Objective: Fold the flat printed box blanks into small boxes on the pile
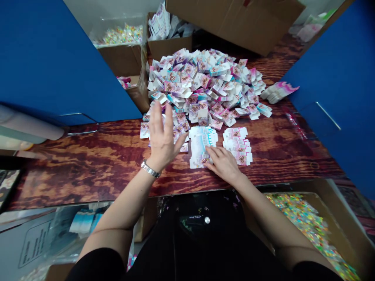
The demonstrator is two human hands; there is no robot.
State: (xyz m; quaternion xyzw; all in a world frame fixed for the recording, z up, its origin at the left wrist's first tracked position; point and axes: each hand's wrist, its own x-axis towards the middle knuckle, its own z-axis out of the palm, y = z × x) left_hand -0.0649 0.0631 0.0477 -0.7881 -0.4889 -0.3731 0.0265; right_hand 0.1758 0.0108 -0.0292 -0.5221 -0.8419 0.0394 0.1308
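Boxes (168, 48), heaped carton blanks (205, 82), blue panels (49, 58)

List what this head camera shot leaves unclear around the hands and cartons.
Head view:
- Flat cartons under the right hand: partly hidden by that hand.
- Carton pile: print too small to read; lower layers hidden by upper ones.
- Colourful pieces in the lower-right box: too small to identify.
- Notice at lower left: wording too blurred to read.
- Cardboard box at top: cut off by the frame edge.
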